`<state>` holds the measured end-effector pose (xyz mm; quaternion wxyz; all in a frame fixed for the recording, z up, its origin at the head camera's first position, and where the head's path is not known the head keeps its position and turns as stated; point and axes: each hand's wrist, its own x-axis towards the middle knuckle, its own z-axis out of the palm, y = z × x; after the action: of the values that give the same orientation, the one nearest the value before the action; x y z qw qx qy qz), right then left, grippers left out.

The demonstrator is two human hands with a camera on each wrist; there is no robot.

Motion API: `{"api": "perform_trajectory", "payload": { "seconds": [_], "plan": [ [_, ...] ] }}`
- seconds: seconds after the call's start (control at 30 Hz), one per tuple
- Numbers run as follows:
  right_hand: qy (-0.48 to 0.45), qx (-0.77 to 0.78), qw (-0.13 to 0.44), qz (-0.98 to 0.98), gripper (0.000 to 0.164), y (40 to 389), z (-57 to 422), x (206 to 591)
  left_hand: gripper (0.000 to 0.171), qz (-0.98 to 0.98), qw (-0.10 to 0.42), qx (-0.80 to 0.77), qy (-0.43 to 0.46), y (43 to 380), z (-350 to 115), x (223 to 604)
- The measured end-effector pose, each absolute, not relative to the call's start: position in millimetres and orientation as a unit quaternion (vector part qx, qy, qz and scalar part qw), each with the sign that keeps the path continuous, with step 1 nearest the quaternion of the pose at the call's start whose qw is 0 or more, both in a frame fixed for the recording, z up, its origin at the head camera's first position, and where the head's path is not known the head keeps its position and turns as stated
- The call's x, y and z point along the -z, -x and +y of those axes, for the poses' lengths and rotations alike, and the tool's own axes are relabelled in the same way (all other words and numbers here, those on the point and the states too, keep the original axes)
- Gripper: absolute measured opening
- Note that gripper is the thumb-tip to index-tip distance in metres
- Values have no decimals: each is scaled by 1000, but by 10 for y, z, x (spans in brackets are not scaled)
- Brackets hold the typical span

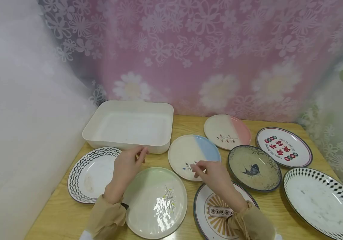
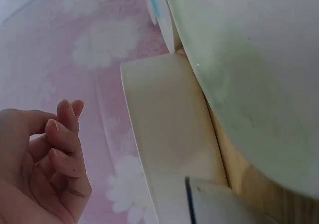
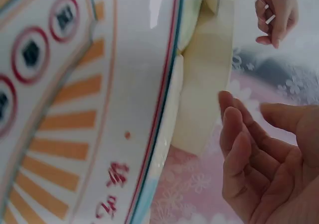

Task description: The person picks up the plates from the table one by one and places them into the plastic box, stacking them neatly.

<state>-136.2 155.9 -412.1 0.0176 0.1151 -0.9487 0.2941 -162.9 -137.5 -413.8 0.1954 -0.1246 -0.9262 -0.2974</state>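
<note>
My left hand (image 1: 127,166) hovers near the front wall of a white rectangular tub (image 1: 165,145), above a round plate with a green edge and a leafy sprig (image 1: 150,206). Its fingers are loosely bent, with nothing seen between them in the left wrist view. A plate with a wavy black rim (image 1: 76,176) lies just left of that hand. Over a white plate with brown rays (image 1: 202,213) hangs my right hand (image 1: 216,175), its fingertips above a cream-and-blue plate (image 1: 180,150). Loosely curled fingers (image 3: 239,154) show no object in the right wrist view.
Along the wooden table (image 1: 51,213) lie a cream-and-pink plate (image 1: 243,131), a plate with red lettering (image 1: 301,150), a fish plate (image 1: 267,176) and an oval plate with black diamonds (image 1: 324,206). A pink flowered curtain (image 1: 183,66) hangs behind.
</note>
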Motion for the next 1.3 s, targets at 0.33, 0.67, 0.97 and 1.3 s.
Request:
{"api": "perform_trajectory", "payload": {
  "seconds": [0.33,0.67,0.97,1.3],
  "plan": [
    [-133,-184,-2,-974,17,1231,1358,4322,22,-929,200,305,68,1458,-1669,4209],
    [-119,-157,-27,-980,26,1209,1268,4434,23,-935,181,302,42,1371,-1815,4336],
    [-121,-172,-51,-976,35,1242,1178,4461,24,-937,163,305,41,1382,-1815,4418],
    [-122,-180,-87,-972,26,1295,1165,4439,24,-941,138,306,42,1393,-1809,4405]
  ]
}}
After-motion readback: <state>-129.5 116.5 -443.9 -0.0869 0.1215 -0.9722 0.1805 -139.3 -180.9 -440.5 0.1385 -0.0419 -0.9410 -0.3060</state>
